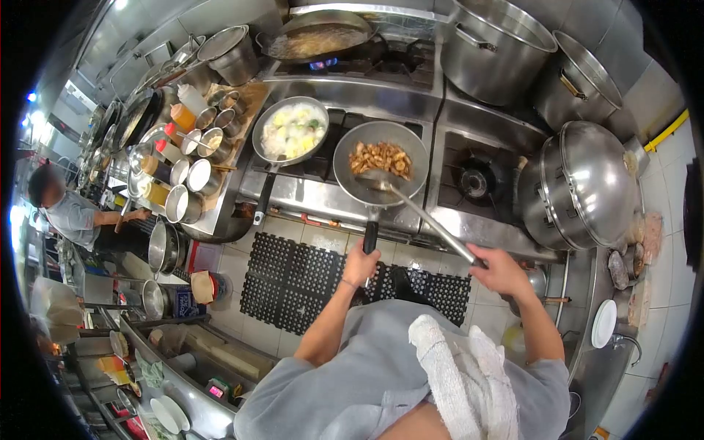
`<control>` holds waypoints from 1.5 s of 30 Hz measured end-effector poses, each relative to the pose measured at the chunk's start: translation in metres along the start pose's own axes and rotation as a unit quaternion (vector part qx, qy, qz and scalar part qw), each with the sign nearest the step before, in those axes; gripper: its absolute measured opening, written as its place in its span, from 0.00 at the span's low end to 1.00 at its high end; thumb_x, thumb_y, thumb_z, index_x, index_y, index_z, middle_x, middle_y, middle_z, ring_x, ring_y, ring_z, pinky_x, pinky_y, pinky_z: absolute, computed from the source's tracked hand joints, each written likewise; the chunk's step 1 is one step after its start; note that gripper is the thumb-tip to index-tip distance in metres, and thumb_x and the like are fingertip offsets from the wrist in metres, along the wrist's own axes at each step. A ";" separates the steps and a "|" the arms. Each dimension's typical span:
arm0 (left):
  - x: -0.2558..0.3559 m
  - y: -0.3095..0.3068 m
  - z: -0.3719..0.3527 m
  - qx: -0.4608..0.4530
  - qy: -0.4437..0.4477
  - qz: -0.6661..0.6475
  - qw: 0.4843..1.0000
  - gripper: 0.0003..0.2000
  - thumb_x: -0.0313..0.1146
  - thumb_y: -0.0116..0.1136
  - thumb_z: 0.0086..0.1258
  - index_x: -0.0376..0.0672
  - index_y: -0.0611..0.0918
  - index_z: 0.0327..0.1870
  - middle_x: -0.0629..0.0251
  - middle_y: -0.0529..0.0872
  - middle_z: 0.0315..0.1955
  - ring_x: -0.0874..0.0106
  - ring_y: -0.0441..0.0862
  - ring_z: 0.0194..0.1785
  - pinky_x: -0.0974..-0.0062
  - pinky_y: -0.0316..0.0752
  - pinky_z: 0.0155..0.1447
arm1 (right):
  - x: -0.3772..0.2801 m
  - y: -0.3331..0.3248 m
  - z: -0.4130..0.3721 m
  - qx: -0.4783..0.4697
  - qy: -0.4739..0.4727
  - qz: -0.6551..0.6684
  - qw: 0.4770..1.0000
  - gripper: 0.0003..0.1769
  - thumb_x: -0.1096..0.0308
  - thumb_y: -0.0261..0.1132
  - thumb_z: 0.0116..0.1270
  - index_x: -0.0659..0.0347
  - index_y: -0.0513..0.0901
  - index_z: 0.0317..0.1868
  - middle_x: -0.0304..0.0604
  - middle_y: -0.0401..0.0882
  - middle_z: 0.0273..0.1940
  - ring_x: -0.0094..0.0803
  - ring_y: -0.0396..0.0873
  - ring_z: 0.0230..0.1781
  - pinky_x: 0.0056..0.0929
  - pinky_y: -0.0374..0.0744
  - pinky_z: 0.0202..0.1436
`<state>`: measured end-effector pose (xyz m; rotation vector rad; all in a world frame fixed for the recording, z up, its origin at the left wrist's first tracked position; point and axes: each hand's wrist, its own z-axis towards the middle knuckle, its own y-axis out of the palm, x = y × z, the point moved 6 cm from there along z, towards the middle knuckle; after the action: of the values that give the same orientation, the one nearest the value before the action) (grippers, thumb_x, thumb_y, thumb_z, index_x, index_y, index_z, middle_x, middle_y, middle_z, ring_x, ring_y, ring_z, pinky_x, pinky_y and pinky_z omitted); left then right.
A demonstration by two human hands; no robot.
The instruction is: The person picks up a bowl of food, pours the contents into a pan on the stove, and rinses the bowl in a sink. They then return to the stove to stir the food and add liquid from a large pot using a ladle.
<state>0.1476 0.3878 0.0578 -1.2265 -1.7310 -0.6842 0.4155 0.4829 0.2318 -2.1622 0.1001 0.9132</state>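
My left hand (361, 265) clenches the pan (346, 183) by its handle; my right hand (499, 270) grips the ladle (433, 224), shaft slanting into the pan

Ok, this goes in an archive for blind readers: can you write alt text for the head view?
A person at a commercial kitchen stove grips the handle of a frying pan of browned food pieces with the left hand and holds a long metal ladle in it with the right hand. A second pan of pale food sits beside it.
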 end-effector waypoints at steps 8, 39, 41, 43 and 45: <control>-0.018 0.001 -0.014 0.029 0.040 0.038 0.998 0.12 0.27 0.54 0.62 0.35 0.71 0.46 0.69 0.72 0.13 0.78 0.69 0.11 0.76 0.64 0.14 | -0.011 -0.020 0.017 0.125 -0.092 -0.017 0.988 0.31 0.70 0.65 0.58 0.65 0.70 0.63 0.58 0.79 0.39 0.41 0.78 0.34 0.31 0.75 0.44; 0.001 0.005 0.074 0.000 0.009 -0.016 1.000 0.16 0.32 0.58 0.64 0.33 0.70 0.46 0.68 0.72 0.17 0.77 0.70 0.12 0.76 0.65 0.15 | 0.056 0.063 0.136 0.236 -0.060 0.079 0.967 0.31 0.75 0.62 0.57 0.62 0.70 0.64 0.55 0.78 0.34 0.35 0.77 0.32 0.28 0.75 0.42; 0.001 0.003 0.076 0.000 0.012 -0.013 1.000 0.14 0.31 0.58 0.64 0.33 0.70 0.45 0.69 0.71 0.17 0.77 0.70 0.12 0.77 0.64 0.15 | 0.049 0.064 0.158 0.218 -0.071 0.107 0.967 0.32 0.76 0.61 0.56 0.61 0.70 0.65 0.55 0.77 0.33 0.41 0.76 0.32 0.31 0.75 0.42; -0.003 0.001 0.079 0.001 0.015 -0.011 1.000 0.14 0.30 0.57 0.64 0.33 0.70 0.45 0.69 0.71 0.17 0.77 0.70 0.12 0.77 0.64 0.15 | 0.047 0.066 0.157 0.183 -0.137 0.003 0.974 0.34 0.78 0.60 0.55 0.57 0.69 0.66 0.53 0.74 0.32 0.45 0.75 0.32 0.35 0.74 0.41; 0.000 -0.002 0.076 0.011 0.013 -0.016 1.000 0.14 0.30 0.57 0.64 0.33 0.70 0.45 0.69 0.72 0.17 0.77 0.70 0.12 0.77 0.65 0.15 | 0.052 0.060 0.139 0.142 -0.171 -0.089 0.971 0.39 0.81 0.58 0.53 0.47 0.68 0.68 0.52 0.70 0.33 0.48 0.74 0.35 0.39 0.74 0.40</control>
<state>0.1200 0.4501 0.0232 -1.1736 -1.7353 -0.6947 0.3527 0.5472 0.0994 -1.6966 -0.1252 1.0795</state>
